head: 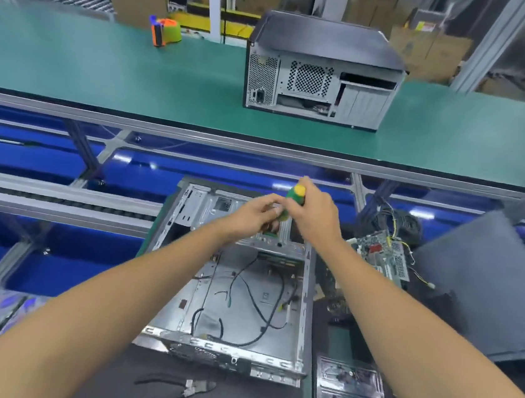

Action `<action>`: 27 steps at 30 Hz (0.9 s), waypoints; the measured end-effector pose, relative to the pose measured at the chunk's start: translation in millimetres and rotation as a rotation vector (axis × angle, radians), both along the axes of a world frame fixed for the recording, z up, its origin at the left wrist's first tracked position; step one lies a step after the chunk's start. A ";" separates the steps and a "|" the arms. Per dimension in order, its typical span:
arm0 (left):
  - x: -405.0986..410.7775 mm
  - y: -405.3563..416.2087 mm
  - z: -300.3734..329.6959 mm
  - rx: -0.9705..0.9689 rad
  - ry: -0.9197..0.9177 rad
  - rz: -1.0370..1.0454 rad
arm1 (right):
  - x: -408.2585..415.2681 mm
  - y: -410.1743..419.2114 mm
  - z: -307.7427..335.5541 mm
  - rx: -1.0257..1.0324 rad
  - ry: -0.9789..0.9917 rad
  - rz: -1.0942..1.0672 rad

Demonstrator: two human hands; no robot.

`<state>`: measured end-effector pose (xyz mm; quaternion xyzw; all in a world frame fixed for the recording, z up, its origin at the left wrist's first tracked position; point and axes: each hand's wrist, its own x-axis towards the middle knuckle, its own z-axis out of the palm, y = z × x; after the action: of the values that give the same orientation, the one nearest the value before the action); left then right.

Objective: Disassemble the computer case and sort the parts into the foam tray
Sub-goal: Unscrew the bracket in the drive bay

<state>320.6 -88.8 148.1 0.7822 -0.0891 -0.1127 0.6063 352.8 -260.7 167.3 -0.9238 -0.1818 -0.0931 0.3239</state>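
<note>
An open metal computer case [234, 293] lies on its side in front of me, with loose black cables on its floor. Above its far end my right hand [315, 211] grips a green and yellow screwdriver [294, 196] held upright. My left hand [256, 214] is right beside it, fingers curled and pinching around the screwdriver's lower part; the tip is hidden by the fingers. A removed circuit board [382, 255] with wires lies to the right of the case. A dark foam tray [350, 392] with pockets sits at lower right.
Black pliers [177, 388] lie on the dark mat near me. A grey side panel [487, 283] leans at right. A second closed computer case [320, 78] and an orange and green tape dispenser [165, 32] stand on the green bench beyond a roller conveyor with blue bins.
</note>
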 end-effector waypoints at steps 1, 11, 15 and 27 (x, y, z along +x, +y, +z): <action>8.1 3.6 -0.5 0.074 -0.040 -0.042 | 6.2 0.8 5.1 0.004 0.012 -0.010; 51.5 15.4 -31.1 0.251 -0.167 -0.237 | 35.2 5.0 13.7 -0.018 0.126 -0.123; 52.6 1.1 -37.0 0.229 -0.205 -0.249 | 36.3 -0.4 13.4 -0.078 0.087 -0.169; 55.0 -33.3 -59.1 0.098 -0.184 -0.219 | 36.7 -20.2 10.2 -0.097 0.107 -0.211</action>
<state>375.6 -122.2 89.0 0.8034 -0.2235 -0.1102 0.5408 389.5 -280.9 177.4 -0.9560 -0.0703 -0.0686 0.2766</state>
